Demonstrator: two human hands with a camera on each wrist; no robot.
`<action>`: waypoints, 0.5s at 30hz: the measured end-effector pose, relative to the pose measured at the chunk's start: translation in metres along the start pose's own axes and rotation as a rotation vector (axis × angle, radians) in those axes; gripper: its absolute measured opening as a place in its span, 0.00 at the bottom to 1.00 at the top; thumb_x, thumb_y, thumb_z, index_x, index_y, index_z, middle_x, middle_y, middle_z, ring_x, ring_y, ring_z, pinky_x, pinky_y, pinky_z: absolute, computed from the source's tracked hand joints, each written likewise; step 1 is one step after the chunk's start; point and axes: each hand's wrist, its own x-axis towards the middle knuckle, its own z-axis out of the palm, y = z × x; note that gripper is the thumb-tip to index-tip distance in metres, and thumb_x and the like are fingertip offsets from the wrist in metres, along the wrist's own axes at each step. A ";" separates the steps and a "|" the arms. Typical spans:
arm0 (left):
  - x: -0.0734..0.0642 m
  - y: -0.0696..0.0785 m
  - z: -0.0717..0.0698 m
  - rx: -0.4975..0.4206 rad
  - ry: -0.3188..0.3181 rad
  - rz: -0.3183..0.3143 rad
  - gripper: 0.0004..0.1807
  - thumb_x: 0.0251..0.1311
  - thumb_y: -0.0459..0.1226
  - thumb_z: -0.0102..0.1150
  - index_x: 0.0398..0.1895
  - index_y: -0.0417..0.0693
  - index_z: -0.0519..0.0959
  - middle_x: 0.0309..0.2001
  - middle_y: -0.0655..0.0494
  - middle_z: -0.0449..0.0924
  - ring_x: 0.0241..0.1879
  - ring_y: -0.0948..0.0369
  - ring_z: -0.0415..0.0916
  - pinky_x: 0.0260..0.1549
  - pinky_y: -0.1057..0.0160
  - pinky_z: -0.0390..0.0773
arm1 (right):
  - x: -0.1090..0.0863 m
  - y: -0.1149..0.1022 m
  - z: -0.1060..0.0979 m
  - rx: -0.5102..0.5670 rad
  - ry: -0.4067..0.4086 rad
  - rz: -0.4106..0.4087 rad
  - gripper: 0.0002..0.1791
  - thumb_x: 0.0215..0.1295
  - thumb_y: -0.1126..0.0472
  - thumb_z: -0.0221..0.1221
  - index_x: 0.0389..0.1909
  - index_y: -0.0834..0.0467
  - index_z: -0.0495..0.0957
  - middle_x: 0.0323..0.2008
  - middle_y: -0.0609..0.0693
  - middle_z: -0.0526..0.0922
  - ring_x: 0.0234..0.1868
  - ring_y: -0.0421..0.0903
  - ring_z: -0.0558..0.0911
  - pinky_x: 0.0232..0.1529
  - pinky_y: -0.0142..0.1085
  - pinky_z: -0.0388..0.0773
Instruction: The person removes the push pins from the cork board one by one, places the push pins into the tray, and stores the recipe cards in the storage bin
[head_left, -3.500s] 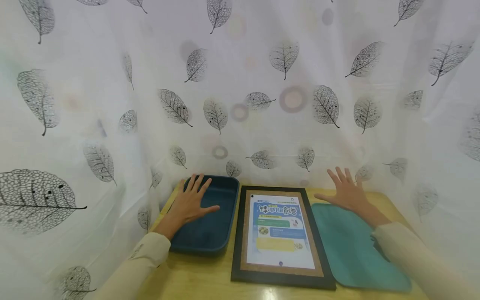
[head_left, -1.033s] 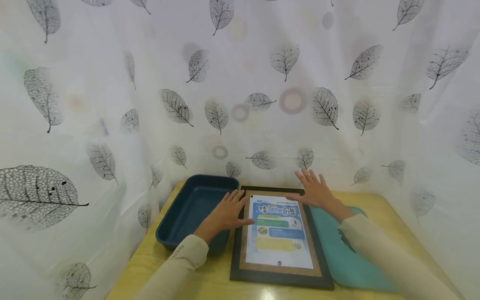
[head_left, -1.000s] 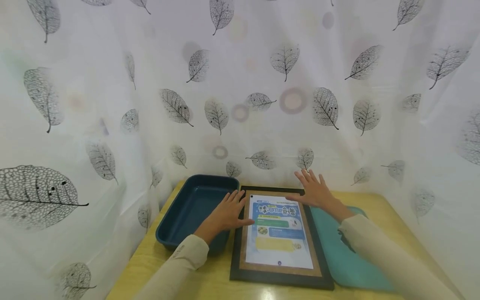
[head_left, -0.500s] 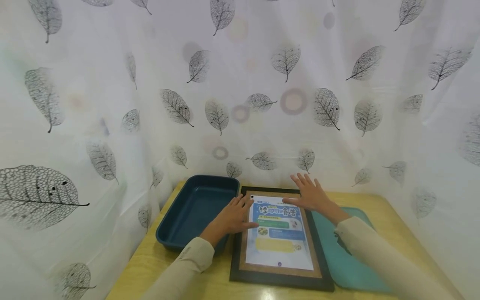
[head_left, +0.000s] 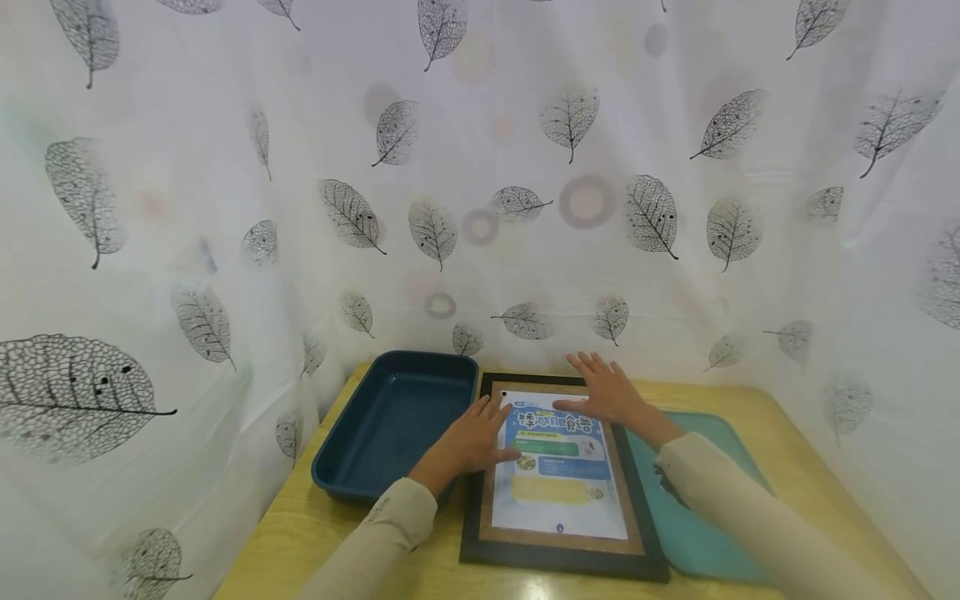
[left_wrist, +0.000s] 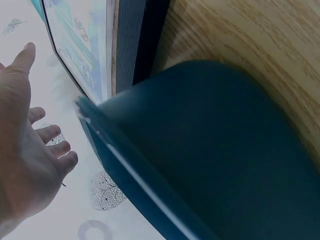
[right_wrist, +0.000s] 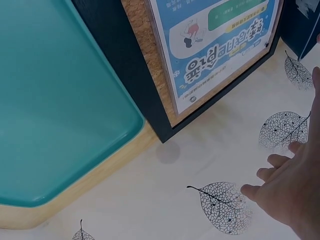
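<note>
A black-framed cork board lies on the table with a printed sheet on it, bearing a blue heading and coloured boxes. My left hand hovers, fingers spread, over the board's left edge beside the dark blue tray. My right hand is spread above the board's upper right corner. Neither hand holds anything. In the left wrist view the left hand shows beyond the tray's rim. The right wrist view has the right hand apart from the board's frame.
A teal tray lies flat to the right of the board, partly under the right sleeve. The pale wooden table is bordered by a white leaf-print curtain at the back and sides.
Both hands have come inward: the left moved right from over the blue tray to the board's left edge, the right moved left from above the teal tray. The board and trays stay put.
</note>
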 end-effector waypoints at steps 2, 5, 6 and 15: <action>0.000 0.002 0.000 -0.008 -0.007 0.003 0.50 0.66 0.67 0.56 0.82 0.50 0.58 0.83 0.44 0.47 0.81 0.45 0.49 0.78 0.46 0.57 | 0.000 0.000 0.003 -0.005 -0.006 -0.006 0.61 0.59 0.23 0.59 0.81 0.59 0.55 0.79 0.66 0.57 0.79 0.68 0.54 0.78 0.66 0.44; 0.001 0.005 0.001 -0.008 -0.005 0.008 0.50 0.67 0.67 0.56 0.82 0.48 0.58 0.83 0.43 0.48 0.81 0.45 0.50 0.78 0.46 0.57 | 0.000 -0.003 0.004 -0.009 0.007 -0.029 0.62 0.59 0.20 0.56 0.81 0.59 0.56 0.78 0.67 0.59 0.78 0.70 0.56 0.77 0.67 0.47; 0.002 0.006 0.002 -0.003 -0.004 0.008 0.50 0.67 0.67 0.55 0.82 0.48 0.57 0.83 0.43 0.47 0.81 0.45 0.50 0.77 0.46 0.58 | 0.000 -0.004 0.004 -0.006 0.013 -0.036 0.62 0.59 0.20 0.56 0.80 0.60 0.57 0.77 0.68 0.59 0.77 0.71 0.57 0.77 0.68 0.48; 0.007 0.012 0.015 0.047 -0.004 -0.028 0.49 0.69 0.68 0.51 0.83 0.49 0.57 0.82 0.43 0.51 0.80 0.44 0.51 0.77 0.45 0.59 | 0.004 -0.009 0.012 0.049 -0.003 -0.036 0.58 0.61 0.26 0.60 0.80 0.62 0.57 0.77 0.67 0.59 0.78 0.70 0.57 0.77 0.68 0.47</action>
